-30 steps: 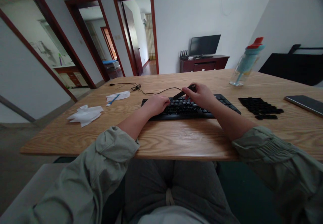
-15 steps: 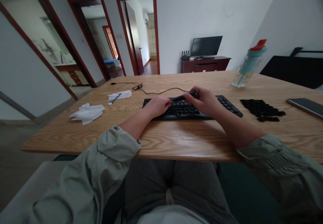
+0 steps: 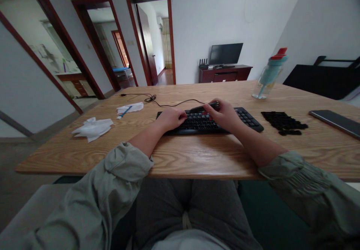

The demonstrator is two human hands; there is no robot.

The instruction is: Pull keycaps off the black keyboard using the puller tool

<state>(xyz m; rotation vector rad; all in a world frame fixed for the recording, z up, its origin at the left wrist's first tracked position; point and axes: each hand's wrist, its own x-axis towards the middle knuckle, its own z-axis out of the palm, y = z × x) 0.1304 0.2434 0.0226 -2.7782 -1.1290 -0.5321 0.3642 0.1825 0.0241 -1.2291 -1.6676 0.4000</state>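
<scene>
Black and low, the keyboard (image 3: 209, 120) lies flat on the wooden table (image 3: 194, 156), square to the near edge and straight ahead of the person. Its cable (image 3: 168, 103) runs off the far left corner and ends in a loose tangle toward the table's far side.

Both forearms come in from the near edge and converge over the keys. The left hand (image 3: 170, 118) rests on the left part of the keyboard, knuckles up and fingers curled down against the keys; whether it grips anything cannot be told. The right hand (image 3: 223, 114) sits over the middle of the board with the wrist a little raised, fingers pinched on a slim dark tool (image 3: 204, 107) that lies nearly level and points left, its tip over the top rows of keys near the left hand. Grey-green sleeves are pushed back on both arms, leaving the forearms bare.

To the right of the keyboard, just apart from it, lies a dark patch of loose black keycaps (image 3: 282, 121). Farther right a phone (image 3: 334, 122) lies flat near the table's edge. A clear bottle (image 3: 267, 80) with a teal and red lid stands behind the keycaps at the far side. On the left, well apart from the keyboard, a crumpled white tissue (image 3: 91, 128) lies near the edge, and another tissue with a blue pen (image 3: 126, 110) lies beyond it.
</scene>
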